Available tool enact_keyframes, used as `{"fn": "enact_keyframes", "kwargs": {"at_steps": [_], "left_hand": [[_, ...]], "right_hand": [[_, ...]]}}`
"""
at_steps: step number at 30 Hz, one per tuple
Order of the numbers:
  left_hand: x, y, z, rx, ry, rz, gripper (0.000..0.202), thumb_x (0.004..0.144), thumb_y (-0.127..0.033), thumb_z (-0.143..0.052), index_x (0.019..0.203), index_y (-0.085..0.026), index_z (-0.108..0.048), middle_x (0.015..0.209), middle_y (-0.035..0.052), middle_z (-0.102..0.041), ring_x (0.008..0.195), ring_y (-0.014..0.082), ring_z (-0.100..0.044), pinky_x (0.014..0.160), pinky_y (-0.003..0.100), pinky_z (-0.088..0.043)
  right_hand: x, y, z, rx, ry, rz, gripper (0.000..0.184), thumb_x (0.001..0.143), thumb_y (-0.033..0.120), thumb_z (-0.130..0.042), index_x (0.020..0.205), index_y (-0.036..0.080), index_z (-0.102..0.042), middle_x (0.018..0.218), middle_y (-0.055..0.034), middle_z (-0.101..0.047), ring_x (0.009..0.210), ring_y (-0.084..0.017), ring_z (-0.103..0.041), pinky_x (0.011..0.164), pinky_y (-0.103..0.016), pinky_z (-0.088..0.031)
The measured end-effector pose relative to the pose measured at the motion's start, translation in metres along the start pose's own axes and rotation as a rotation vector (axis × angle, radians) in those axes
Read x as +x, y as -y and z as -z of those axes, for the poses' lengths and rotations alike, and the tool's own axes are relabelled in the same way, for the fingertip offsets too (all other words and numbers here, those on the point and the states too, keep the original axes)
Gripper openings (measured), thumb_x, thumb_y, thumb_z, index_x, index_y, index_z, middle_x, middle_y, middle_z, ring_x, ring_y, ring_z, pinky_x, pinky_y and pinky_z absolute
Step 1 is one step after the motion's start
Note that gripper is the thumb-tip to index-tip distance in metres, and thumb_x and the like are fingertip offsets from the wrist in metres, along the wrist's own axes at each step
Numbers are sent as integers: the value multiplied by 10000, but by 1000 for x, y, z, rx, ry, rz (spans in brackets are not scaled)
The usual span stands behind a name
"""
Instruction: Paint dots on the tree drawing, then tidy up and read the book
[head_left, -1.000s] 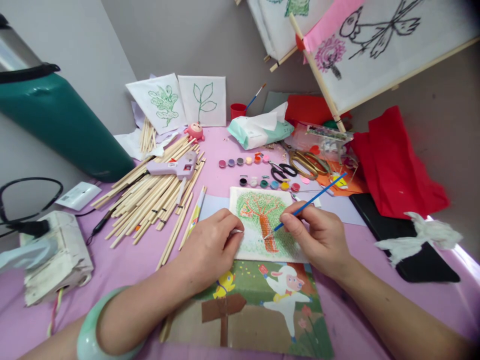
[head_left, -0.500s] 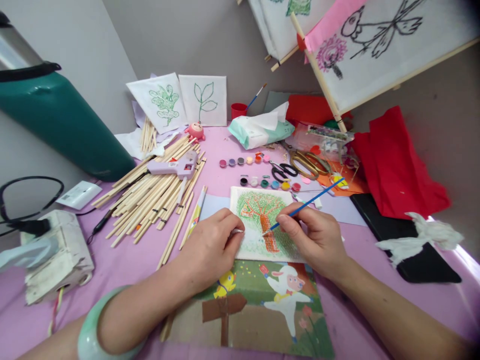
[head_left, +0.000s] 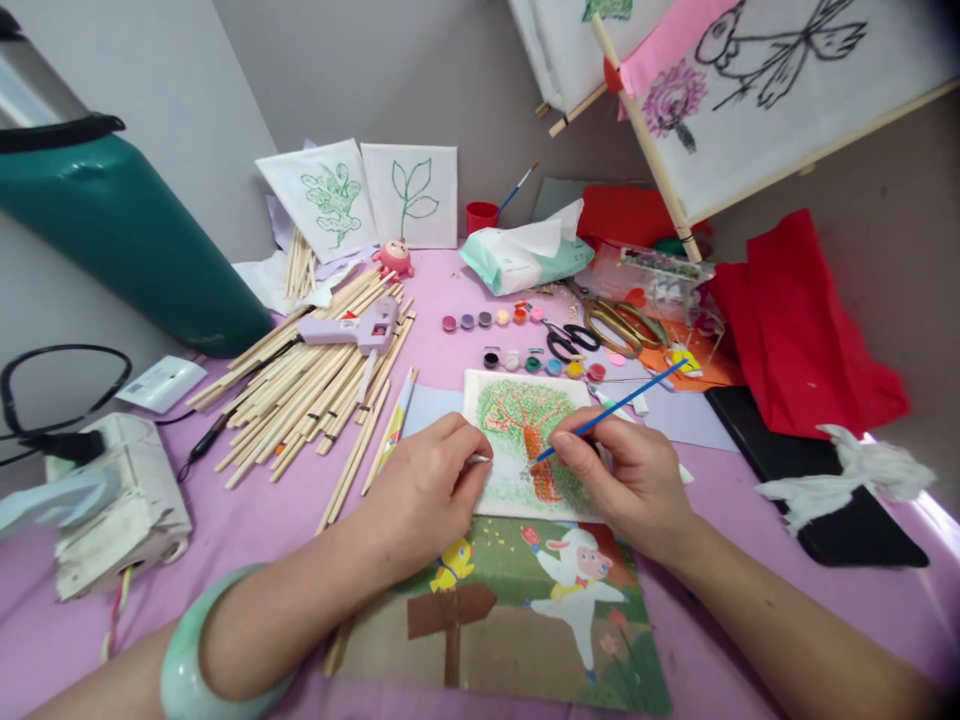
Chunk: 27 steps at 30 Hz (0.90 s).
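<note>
Pinching a blue paintbrush (head_left: 615, 408) between thumb and fingers, the right hand (head_left: 634, 480) sets the bristle tip on the orange trunk of the tree painting (head_left: 517, 415). The painting lies mid-table, just far of an illustrated sheet (head_left: 517, 630). The left hand (head_left: 424, 490), curled, nips the painting's left edge against the pink table (head_left: 262, 520). Paint pots (head_left: 540, 366) sit just beyond. Short, light strokes along the trunk, with the paper pinned flat, would likely fill it cleanest.

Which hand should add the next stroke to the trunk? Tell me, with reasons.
Right, probably: the right hand holds the paintbrush, its tip on the trunk in the tree painting; the left hand steadies the sheet's edge.
</note>
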<state>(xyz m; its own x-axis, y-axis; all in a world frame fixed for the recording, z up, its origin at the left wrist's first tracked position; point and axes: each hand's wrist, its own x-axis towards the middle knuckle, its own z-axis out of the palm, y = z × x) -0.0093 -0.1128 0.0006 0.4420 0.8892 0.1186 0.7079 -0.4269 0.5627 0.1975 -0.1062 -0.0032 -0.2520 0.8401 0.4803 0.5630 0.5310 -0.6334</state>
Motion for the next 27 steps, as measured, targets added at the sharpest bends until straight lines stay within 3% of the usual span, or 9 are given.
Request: {"fn": "enact_keyframes", "kwargs": {"at_steps": [27], "left_hand": [[1, 0, 0, -13, -1, 15, 117, 852, -139, -479, 836, -164, -592, 835, 20, -567, 710, 134, -518, 635, 271, -390]], "right_hand": [[0, 7, -7, 161, 34, 25, 190, 840, 129, -578, 655, 165, -599, 655, 5, -658, 531, -68, -569, 509, -177, -438]]}}
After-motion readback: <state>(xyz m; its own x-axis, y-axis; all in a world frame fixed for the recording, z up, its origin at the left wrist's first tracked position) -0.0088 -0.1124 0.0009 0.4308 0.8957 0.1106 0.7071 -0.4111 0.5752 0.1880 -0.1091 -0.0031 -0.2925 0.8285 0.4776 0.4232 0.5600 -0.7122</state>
